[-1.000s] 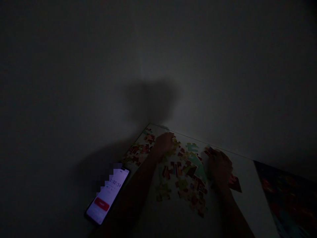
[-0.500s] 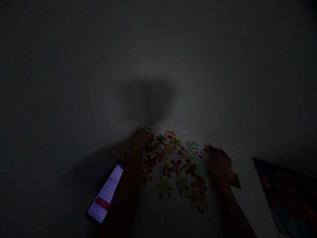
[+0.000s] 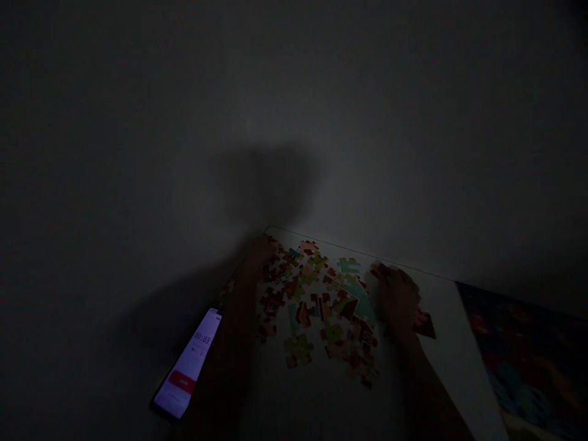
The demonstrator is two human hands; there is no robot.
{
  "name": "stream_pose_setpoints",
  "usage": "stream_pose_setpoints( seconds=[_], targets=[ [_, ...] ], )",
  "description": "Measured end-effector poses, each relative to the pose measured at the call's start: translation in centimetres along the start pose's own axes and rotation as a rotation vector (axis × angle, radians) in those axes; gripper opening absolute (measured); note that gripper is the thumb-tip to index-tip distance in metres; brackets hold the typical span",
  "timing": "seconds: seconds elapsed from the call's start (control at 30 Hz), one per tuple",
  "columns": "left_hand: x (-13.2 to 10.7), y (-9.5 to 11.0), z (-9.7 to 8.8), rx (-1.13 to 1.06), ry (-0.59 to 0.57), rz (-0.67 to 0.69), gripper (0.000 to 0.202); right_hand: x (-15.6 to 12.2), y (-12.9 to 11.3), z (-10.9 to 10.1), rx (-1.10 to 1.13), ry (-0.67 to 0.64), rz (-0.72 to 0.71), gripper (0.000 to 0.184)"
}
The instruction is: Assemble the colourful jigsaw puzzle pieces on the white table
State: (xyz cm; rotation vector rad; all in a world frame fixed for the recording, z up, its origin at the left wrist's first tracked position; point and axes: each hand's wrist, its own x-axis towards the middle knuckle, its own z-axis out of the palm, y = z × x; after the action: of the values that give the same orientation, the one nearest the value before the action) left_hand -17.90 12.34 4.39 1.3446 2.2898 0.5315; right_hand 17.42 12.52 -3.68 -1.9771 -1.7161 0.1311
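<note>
The scene is very dark. Loose jigsaw puzzle pieces (image 3: 298, 346) in red, green and pale teal lie scattered over a white tabletop (image 3: 298, 410). My left hand (image 3: 261, 250) is at the table's far left corner, fingers curled in among the pieces; what they hold, if anything, is hidden. On the right, my right hand (image 3: 399, 293) is closed, with a small reddish puzzle piece (image 3: 377, 271) at its fingertips. A dark piece with a pink patch (image 3: 423, 323) shows beside that hand's wrist. Several pale teal pieces (image 3: 361, 294) lie between the hands.
A lit phone (image 3: 186, 364) showing a timer lies at the left, partly behind my left forearm. At the right is a dark colourful picture sheet (image 3: 519, 361). A pale wall (image 3: 367, 153) rises behind the table, with a soft shadow on it.
The whole view has shifted slightly, so everything appears a little further left. Both hands stay at nearly the same places among the pieces.
</note>
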Motion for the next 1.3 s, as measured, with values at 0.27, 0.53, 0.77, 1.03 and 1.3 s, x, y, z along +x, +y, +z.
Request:
stream_pose_setpoints(
  seconds=[0.27,0.53,0.77,1.03,1.3],
  targets=[
    [-0.1,2.0,1.1,-0.116,-0.021,0.093,0.025,-0.1,-1.0,-0.5,0.053,-0.011,0.085,0.037],
    [-1.8,6.7,6.7,-0.350,0.013,0.312,0.016,-0.3,-1.7,-1.4,0.079,-0.047,0.140,0.039],
    [-1.5,6.9,10.6,-0.444,0.027,0.262,0.030,-0.3,-1.9,-2.1,0.094,-0.094,0.146,0.045],
    [-3.4,8.0,10.0,0.064,-0.014,0.489,0.041,-0.3,-2.0,-2.5,0.088,-0.101,0.131,0.049],
    [-4.5,7.7,10.4,0.388,0.000,0.652,0.044,-0.7,-3.4,-1.8,0.062,-0.060,-0.137,0.041]
  ],
)
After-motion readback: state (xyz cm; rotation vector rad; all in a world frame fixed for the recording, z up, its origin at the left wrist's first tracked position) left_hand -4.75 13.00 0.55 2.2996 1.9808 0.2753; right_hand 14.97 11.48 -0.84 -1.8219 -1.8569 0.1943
